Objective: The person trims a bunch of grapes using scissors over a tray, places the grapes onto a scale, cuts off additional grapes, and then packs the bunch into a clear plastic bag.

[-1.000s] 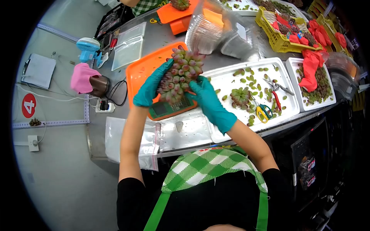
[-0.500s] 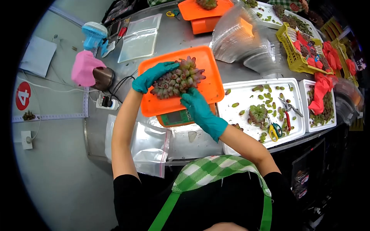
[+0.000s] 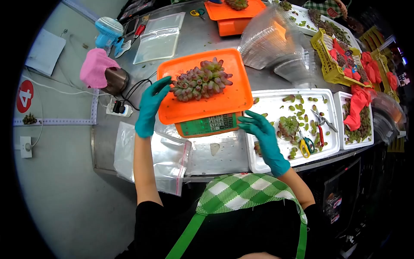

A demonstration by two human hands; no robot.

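A cluster of purple-green succulents rests on the orange pan of a scale, above its lit green display. My left hand, in a teal glove, is beside the pan's left edge, its fingertips close to the cluster's left end; it holds nothing. At the lower right of the pan is my right hand, gloved alike, fingers apart and empty, over the left side of a white tray. That tray holds loose leaves, a small rosette, yellow-green scissors and red-handled pliers.
Plastic bags lie at the table's front left. A blue fan and a pink cloth stand at the left. Clear plastic containers, a yellow crate and another orange scale are farther back. A co-worker's hand shows at the top right.
Both my hands have let go of the succulent cluster and moved apart, the left one down and left, the right one to the right. The cluster now lies on the pan by itself.
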